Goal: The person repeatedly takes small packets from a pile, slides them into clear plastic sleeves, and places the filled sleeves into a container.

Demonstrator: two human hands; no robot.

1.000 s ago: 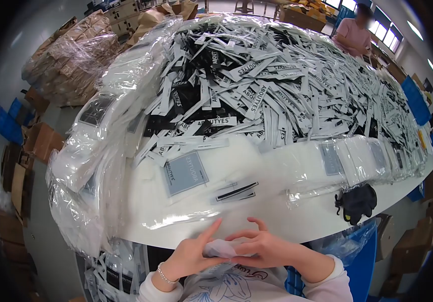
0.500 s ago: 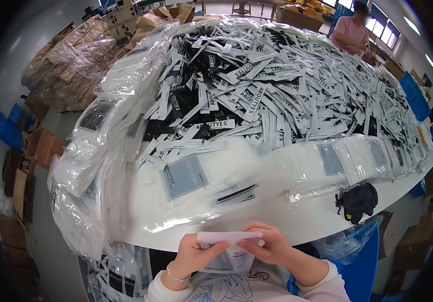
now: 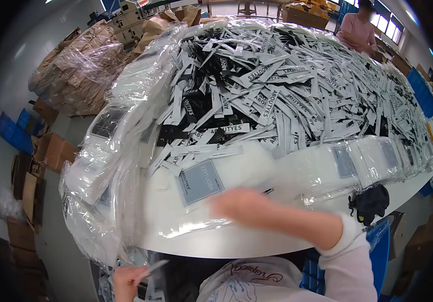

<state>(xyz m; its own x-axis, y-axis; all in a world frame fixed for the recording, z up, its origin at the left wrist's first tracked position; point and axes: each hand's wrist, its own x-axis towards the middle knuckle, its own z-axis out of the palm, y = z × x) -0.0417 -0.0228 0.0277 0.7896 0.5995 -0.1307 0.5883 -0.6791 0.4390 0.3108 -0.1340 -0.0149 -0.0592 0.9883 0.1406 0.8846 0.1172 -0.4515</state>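
Note:
At the lower left, my left hand (image 3: 128, 279) is closed on a thin white packet (image 3: 157, 267), seen almost edge-on and slightly blurred. Below and beside it is a container of printed packets (image 3: 151, 289), partly hidden. My right hand (image 3: 236, 205) reaches over the front of the table; motion smears its fingers, so their state does not show. Just left of it is a frosted plastic bag with a grey ABOUTYES label (image 3: 201, 182), lying flat. Part of a black strip (image 3: 268, 191) shows behind my right wrist.
A large heap of black and white ABOUTYES packets (image 3: 277, 95) covers the table, bordered by stacked clear bags (image 3: 125, 126). A black glove (image 3: 370, 204) lies at the right edge. A person in pink (image 3: 357, 32) is at the far right. Cartons (image 3: 57, 151) stand on the left floor.
My hands have separated from the printed sleeve they both held. The left has moved down and left with a thin white packet; the right has swung forward over the table. The view has shifted slightly.

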